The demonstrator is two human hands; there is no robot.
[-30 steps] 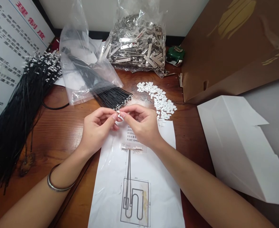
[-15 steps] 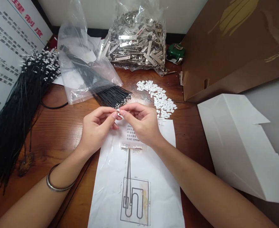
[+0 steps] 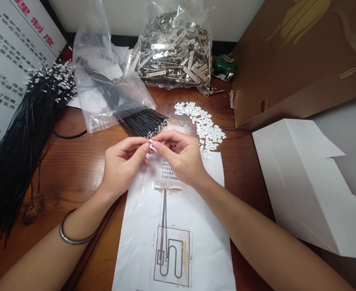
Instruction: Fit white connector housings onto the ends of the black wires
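Note:
My left hand [image 3: 121, 163] and my right hand [image 3: 179, 159] meet above the top of a printed sheet. Thumbs and forefingers of both are pinched together at a tiny white plastic connector housing [image 3: 150, 141]. Fingertips cover most of it, and whether a wire end sits inside it is hidden. Just beyond the fingers lies a bundle of black wires [image 3: 143, 121] with bare metal terminals at the near end, partly inside a clear plastic bag [image 3: 117, 95]. A loose pile of white connector housings [image 3: 209, 131] lies beyond my right hand.
The printed sheet [image 3: 141, 242] carries a line drawing. At left hangs a thick bunch of black wires [image 3: 17, 161] with white ends. Behind stand a bag of metal clips [image 3: 174, 56] and a green tape measure [image 3: 224, 66]. A brown box [image 3: 274, 68] and folded white card [image 3: 305, 182] are at right.
Almost nothing differs. Both hands keep the same pinch at the same spot, with only a slight shift of the fingers and of the whole view.

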